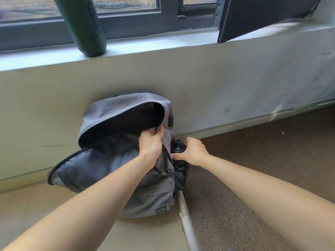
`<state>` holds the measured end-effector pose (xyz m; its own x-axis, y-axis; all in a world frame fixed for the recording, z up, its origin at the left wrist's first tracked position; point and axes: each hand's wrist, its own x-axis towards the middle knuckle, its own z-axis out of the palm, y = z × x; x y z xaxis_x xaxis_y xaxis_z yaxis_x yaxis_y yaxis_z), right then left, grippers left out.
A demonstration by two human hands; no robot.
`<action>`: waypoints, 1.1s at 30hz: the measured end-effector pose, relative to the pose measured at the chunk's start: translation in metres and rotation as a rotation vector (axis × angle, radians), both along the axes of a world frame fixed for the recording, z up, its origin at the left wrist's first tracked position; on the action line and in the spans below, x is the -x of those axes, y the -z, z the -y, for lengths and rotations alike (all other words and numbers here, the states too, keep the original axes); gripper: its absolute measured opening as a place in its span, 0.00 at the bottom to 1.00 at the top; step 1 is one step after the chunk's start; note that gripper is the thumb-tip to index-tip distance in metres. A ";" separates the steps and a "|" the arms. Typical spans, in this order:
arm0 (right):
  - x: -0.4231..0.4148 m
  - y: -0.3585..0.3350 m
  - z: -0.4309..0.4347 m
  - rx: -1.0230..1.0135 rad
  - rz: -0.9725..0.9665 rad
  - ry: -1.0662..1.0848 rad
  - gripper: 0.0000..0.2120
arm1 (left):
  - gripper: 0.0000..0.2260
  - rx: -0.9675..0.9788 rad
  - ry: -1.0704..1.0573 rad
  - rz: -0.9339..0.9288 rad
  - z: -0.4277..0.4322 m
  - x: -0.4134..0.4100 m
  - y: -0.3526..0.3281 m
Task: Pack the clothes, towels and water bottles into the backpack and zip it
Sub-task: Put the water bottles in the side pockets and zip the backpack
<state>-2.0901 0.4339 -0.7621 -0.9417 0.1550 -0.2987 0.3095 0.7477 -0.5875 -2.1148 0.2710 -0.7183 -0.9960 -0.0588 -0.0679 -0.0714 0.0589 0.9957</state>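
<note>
A grey backpack [152,194] leans against the wall on the floor, its main compartment wide open and its front flap folded down to the left. Grey cloth [119,151] fills the inside. My left hand [151,144] grips the backpack's right rim at the opening. A dark water bottle [178,146] stands in the backpack's right side pocket, only its cap and neck showing. My right hand [192,151] is curled around the bottle just below the cap. A tall dark green bottle [82,24] stands on the windowsill above, to the left.
The windowsill [163,44] runs along the wall above the backpack. An opened dark window pane [261,17] juts out at the upper right. A white pipe [186,223] lies on the floor by the backpack's right corner. Speckled brown floor [253,160] spreads to the right.
</note>
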 end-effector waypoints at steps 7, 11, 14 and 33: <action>0.006 -0.002 -0.018 0.049 -0.111 -0.104 0.35 | 0.12 -0.024 0.001 0.005 -0.007 0.002 -0.010; 0.004 -0.003 -0.014 0.080 -0.194 -0.060 0.26 | 0.08 0.000 0.020 0.043 -0.007 0.006 -0.014; 0.007 -0.005 -0.011 -0.011 -0.098 -0.047 0.25 | 0.06 -0.007 0.006 0.065 -0.008 0.002 -0.011; 0.011 -0.184 0.023 -0.077 -0.590 -0.076 0.05 | 0.08 0.424 0.595 -0.004 0.072 -0.018 -0.154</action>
